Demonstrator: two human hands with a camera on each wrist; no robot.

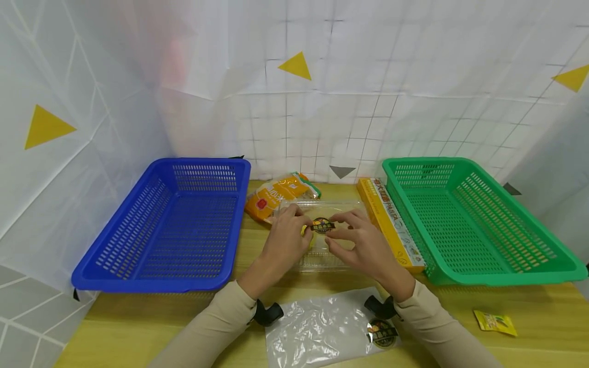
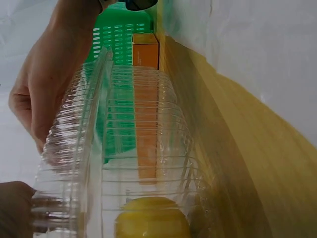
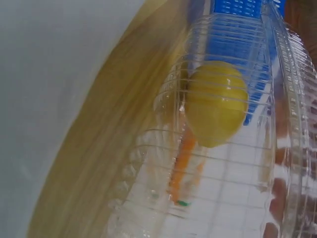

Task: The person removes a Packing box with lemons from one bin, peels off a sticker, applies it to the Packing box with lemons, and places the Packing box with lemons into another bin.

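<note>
A clear ribbed plastic clamshell container (image 1: 322, 261) sits mid-table with a yellow lemon (image 3: 217, 103) inside, visible through its wall. On the lid is a dark round label (image 1: 323, 225) with a banner across it. My left hand (image 1: 286, 234) is at the label's left edge, thumb and forefinger coming together there in what looks like a pinch. From the other side my right hand (image 1: 364, 246) touches the label's right edge, its fingers extended and the thumb apart from the forefinger. Nearer me lies a clear plastic sheet (image 1: 317, 329) bearing a similar label (image 1: 382, 333).
A blue basket (image 1: 225, 276) stands left and a green basket (image 1: 442, 276) right. The yellow pasta box (image 1: 386, 220) leans along the green one. Behind the container lies an orange bag (image 1: 282, 191). At front right is a small yellow packet (image 1: 495, 322).
</note>
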